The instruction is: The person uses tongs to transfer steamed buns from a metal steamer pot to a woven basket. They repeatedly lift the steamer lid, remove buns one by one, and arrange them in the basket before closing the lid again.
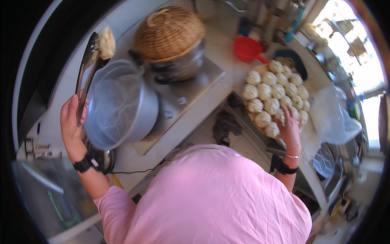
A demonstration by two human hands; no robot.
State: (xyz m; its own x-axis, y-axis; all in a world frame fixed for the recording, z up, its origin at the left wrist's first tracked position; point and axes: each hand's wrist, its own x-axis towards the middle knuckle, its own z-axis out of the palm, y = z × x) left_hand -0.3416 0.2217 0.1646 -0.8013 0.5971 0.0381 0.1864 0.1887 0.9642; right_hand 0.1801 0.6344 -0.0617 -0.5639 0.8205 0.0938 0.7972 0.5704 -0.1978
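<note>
My left hand (73, 116) grips a pair of metal tongs (86, 74), raised over the left rim of a large aluminium steamer pot (149, 113). At the tongs' tips is a pale, dough-like lump (106, 43). Holes pattern the pot's bottom, and I see no food in it. On the right, a round tray (254, 117) carries many pleated, uncooked-looking buns (278, 91) packed close together. My right hand (291, 128) reaches over the tray's near edge, its fingers among the buns; whether they grasp one is unclear.
A woven basket lid (170, 33) covers a metal pot (189, 64) on the steel cooktop (210, 73). Beyond the tray are a red plastic dipper (247, 49) and a dark basin (300, 65). A clear plastic bag (333, 117) lies right of it. A black cord (137, 172) runs along the counter's edge.
</note>
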